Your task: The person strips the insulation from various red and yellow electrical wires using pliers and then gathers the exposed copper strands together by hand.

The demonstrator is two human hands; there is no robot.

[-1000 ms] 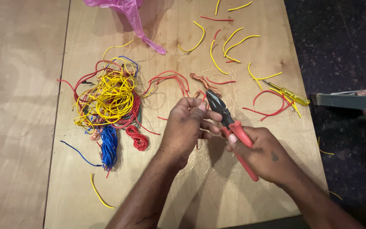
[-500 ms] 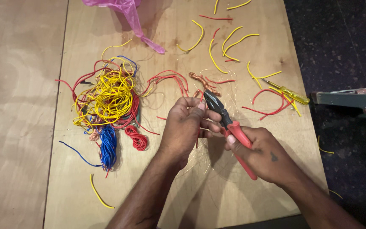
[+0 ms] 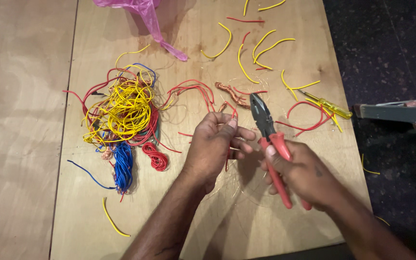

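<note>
My left hand (image 3: 213,144) pinches a short piece of red wire (image 3: 228,155) between thumb and fingers, above the wooden board (image 3: 208,212). My right hand (image 3: 304,173) grips the red handles of a pair of pliers (image 3: 270,139). The dark jaws of the pliers point up and away, just right of my left fingertips and apart from the wire. A twist of bare copper strands (image 3: 231,94) lies on the board beyond my hands.
A tangle of yellow, red and blue wire (image 3: 121,115) lies at the left. Cut yellow and red pieces (image 3: 261,53) are scattered at the far right, with a yellow-handled screwdriver (image 3: 328,106). A pink plastic bag (image 3: 145,14) sits at the far edge. Dark floor borders the board's right side.
The pliers have drawn away to the right from my left fingers, leaving a gap. My left hand still holds the red wire in about the same place.
</note>
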